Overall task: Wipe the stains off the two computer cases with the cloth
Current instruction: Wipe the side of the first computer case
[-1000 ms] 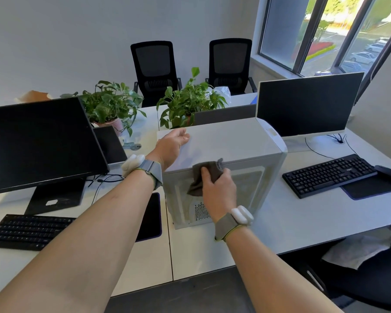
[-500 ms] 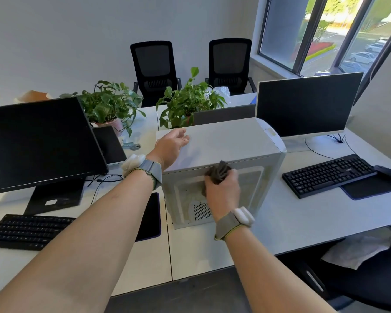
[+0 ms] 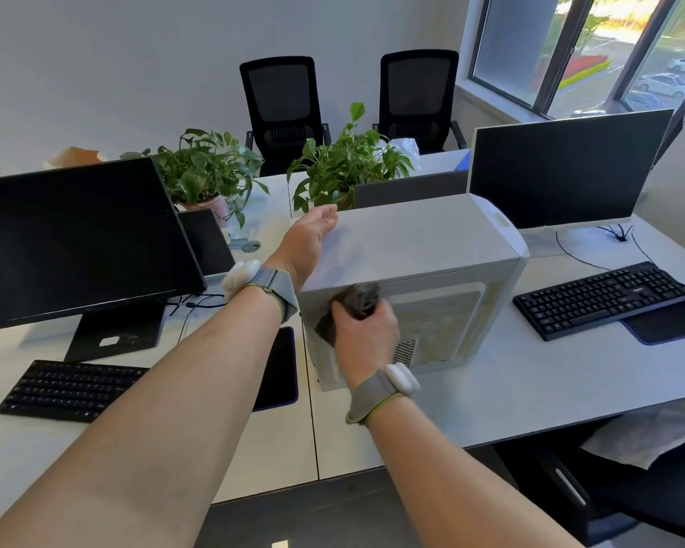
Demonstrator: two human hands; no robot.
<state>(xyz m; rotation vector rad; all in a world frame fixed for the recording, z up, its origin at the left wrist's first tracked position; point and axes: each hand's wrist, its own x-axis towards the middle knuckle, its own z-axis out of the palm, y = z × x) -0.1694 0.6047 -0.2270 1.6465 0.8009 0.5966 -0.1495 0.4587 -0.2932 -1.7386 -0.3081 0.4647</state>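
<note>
On the desk (image 3: pixel 491 393) between the two keyboards, the white computer case (image 3: pixel 424 247) gets our right hand (image 3: pixel 366 334) rubbing the bunched cloth (image 3: pixel 358 300) across its stained near panel, our left hand (image 3: pixel 307 241) lying flat on top, so next we likely sweep rightward.

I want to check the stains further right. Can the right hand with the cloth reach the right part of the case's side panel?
Probably yes: the right hand holds the cloth against the computer case, and nothing blocks the panel to its right.
</note>
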